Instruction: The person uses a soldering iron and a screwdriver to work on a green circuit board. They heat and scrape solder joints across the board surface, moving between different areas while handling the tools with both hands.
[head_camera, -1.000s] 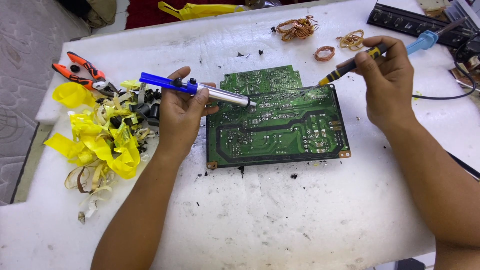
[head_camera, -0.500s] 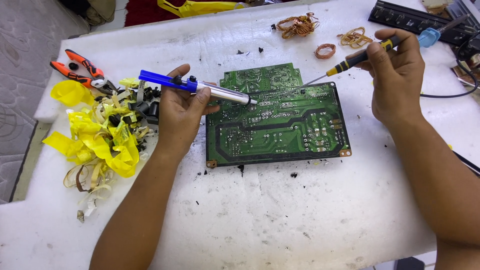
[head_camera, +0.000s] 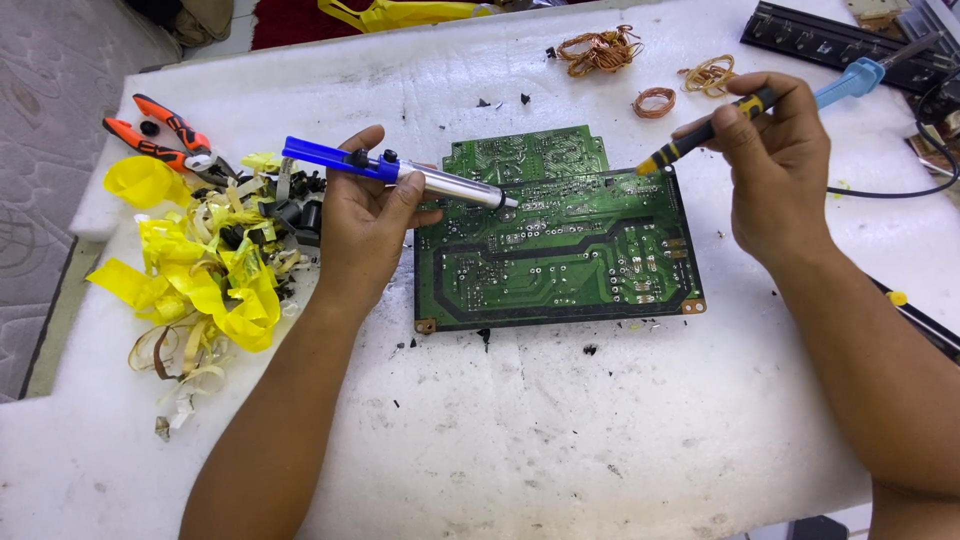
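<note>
**Two tools poised over a green circuit board**

Nearest the viewer, bare white table (head_camera: 520, 440) runs up to the circuit board (head_camera: 560, 250), which lies flat, solder side up, between the two hands. It is green, rectangular, with a smaller section jutting from its far edge and silvery joints dotting pale traces. It looks light and rigid but fragile, best taken by its bare edges.

The left hand (head_camera: 365, 225) is clenched around a desoldering pump (head_camera: 400, 172), blue at the plunger end and silver at the barrel; its nozzle reaches from the grip over the board's upper left. The right hand (head_camera: 780, 165) pinches a soldering iron (head_camera: 760, 105) with a black-and-yellow grip and blue handle; its tip touches the board's far right corner.

Beyond the left grip lie yellow tape scraps (head_camera: 200, 270) and orange pliers (head_camera: 165, 130); past the iron, copper wire coils (head_camera: 600, 48).
</note>
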